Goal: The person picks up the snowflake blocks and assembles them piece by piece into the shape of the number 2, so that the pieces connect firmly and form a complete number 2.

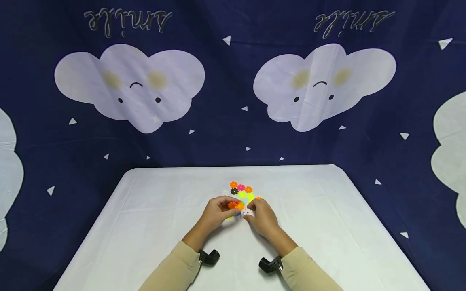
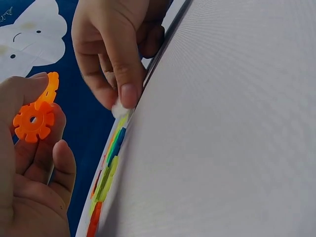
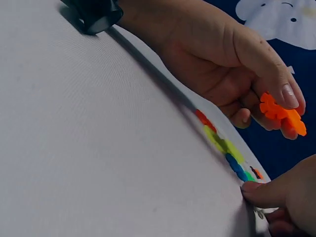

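My left hand (image 1: 215,211) pinches two joined orange snowflake discs (image 2: 45,118) between thumb and fingers, raised over the table. One disc faces the left wrist camera and shows its notched rim and centre hole; the other sits at an angle to it. Beside it, my right hand (image 1: 265,217) is down at the tabletop, thumb and fingertips closed about a white snowflake disc (image 1: 248,211). In the left wrist view the fingers partly cover this white disc (image 2: 118,109).
Loose snowflake discs lie around the hands on the white table (image 1: 153,226): orange (image 1: 233,184), pink (image 1: 241,187), black (image 1: 234,191), several yellow-green (image 1: 250,196) and a blue one (image 3: 236,166). A dark blue cloud-print curtain (image 1: 225,81) hangs behind.
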Tool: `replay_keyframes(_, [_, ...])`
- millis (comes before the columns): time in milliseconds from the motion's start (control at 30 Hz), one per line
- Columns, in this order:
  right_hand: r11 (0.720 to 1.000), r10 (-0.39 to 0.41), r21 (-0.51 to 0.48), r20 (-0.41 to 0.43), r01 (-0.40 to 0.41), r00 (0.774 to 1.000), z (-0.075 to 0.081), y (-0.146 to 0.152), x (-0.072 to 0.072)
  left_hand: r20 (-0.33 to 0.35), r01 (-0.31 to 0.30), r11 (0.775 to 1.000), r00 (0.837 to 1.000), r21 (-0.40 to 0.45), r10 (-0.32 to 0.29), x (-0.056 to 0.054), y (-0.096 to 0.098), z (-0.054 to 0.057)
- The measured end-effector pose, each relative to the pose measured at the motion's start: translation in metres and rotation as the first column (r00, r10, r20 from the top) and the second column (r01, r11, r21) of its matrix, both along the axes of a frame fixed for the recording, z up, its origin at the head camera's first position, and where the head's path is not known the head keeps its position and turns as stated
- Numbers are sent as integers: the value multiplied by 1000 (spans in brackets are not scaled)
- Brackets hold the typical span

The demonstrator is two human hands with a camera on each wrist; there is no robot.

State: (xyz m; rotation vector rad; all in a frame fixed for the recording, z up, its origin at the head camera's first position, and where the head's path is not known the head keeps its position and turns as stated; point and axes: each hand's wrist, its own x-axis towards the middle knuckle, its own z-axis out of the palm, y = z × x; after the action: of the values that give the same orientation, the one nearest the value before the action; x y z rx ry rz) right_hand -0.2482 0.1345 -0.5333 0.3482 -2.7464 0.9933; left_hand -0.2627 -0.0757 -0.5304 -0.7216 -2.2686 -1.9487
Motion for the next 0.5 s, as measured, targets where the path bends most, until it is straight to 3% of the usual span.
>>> replay_keyframes(167, [984, 89, -152, -32, -92, 996, -1, 7, 1, -12, -8, 1000, 1000, -12, 7, 0, 0, -1])
replay_keyframes(300, [947, 112, -299, -32, -116, 993, 1, 11, 0, -7, -11, 1000, 1000, -19, 10, -1, 0, -2])
replay_keyframes(367, [905, 117, -412, 0, -107, 993, 3, 13, 0, 2, -12, 1000, 1000, -25, 12, -1, -1, -3])
replay_keyframes(500, [790, 163, -603, 41, -106, 986, 6, 14, 0, 20, -13, 1000, 1000, -20, 14, -2, -1, -6])
